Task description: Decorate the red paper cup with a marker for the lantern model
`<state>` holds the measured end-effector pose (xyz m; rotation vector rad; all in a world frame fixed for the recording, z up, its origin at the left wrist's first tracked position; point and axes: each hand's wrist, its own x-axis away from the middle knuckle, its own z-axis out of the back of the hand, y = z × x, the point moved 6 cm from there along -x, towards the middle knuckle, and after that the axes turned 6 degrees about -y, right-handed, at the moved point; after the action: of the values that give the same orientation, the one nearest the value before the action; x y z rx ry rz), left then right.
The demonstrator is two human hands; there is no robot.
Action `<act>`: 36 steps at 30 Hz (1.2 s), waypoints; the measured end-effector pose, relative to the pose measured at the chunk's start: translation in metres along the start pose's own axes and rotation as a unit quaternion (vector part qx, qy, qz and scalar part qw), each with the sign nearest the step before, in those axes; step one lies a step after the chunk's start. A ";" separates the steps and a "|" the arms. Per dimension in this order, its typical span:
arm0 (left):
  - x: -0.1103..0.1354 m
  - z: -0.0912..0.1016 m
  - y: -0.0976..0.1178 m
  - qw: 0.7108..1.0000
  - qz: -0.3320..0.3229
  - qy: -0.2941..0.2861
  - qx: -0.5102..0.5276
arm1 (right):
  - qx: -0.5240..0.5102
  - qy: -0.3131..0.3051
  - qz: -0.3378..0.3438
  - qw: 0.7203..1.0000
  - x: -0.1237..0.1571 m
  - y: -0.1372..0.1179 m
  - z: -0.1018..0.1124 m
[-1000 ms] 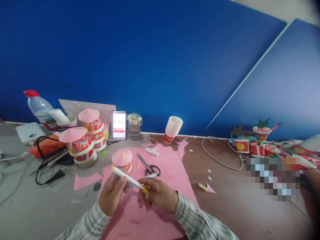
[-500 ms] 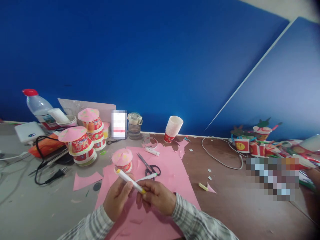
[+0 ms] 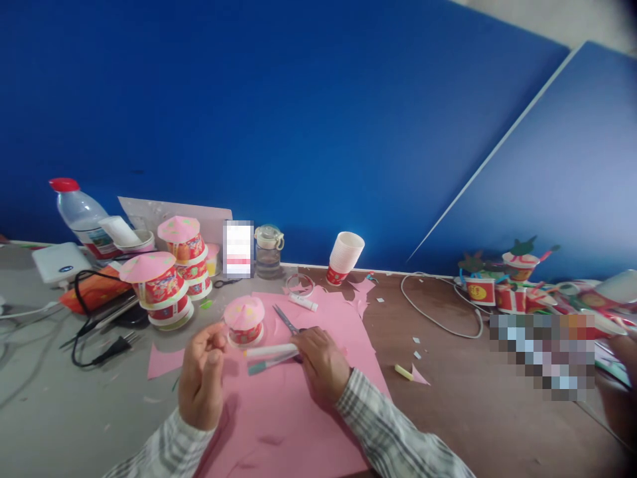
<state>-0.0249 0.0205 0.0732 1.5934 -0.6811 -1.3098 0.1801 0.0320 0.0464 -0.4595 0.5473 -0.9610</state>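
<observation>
My right hand (image 3: pixel 322 362) is over the pink paper (image 3: pixel 279 411), its fingers closed around the right end of a white marker with a yellow end (image 3: pixel 271 350). Just below that lies a white marker with a green end (image 3: pixel 263 365); both look blurred, and whether my fingers also grip the green one is hidden. Black-handled scissors (image 3: pixel 286 320) are partly covered by the same hand. My left hand (image 3: pixel 202 378) is raised at the paper's left edge, empty, fingers loosely curled and thumb apart. Beside it stands a small red paper cup with a pink cone roof (image 3: pixel 243 320).
Two stacked-cup towers with pink roofs (image 3: pixel 154 282) (image 3: pixel 182 245) stand left, near a black plug (image 3: pixel 114 348) and a bottle (image 3: pixel 82 212). A glue stick (image 3: pixel 303 303), a jar (image 3: pixel 269 252) and stacked cups (image 3: pixel 346 255) are behind. Another person's hand (image 3: pixel 622 358) is far right.
My left hand has let go of the yellow-ended marker and moved left. My right hand has moved right and forward with it, down by the green-ended marker, whose green end now points left.
</observation>
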 end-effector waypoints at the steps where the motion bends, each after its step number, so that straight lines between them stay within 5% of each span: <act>1: 0.001 -0.001 0.004 1.000 -0.019 -0.006 -0.012 | 0.021 0.001 0.008 1.000 0.000 -0.001 -0.003; 8: 0.006 -0.014 0.014 0.990 -0.085 -0.095 -0.062 | 0.123 0.007 0.038 0.992 -0.002 -0.004 -0.009; 15: -0.001 -0.006 0.015 0.985 -0.123 -0.070 -0.102 | 0.171 0.021 0.058 0.983 -0.008 0.008 0.006; 20: -0.015 0.003 0.008 0.982 -0.102 -0.009 -0.157 | 0.185 0.062 0.021 0.981 -0.012 0.034 0.043; 25: -0.021 -0.008 -0.008 0.970 -0.101 -0.056 -0.215 | 0.191 0.094 -0.056 0.975 -0.043 0.076 0.060; 31: -0.023 -0.011 -0.044 0.976 -0.025 -0.104 -0.191 | 0.178 0.103 -0.135 0.969 -0.094 0.119 0.049; 36: -0.024 -0.012 -0.061 0.983 0.034 -0.110 -0.140 | 0.139 0.093 -0.164 0.972 -0.106 0.138 0.033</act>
<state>-0.0284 0.0699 0.0285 1.2015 -0.6457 -1.4749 0.2399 0.1959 0.0151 -0.2098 0.5021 -1.3881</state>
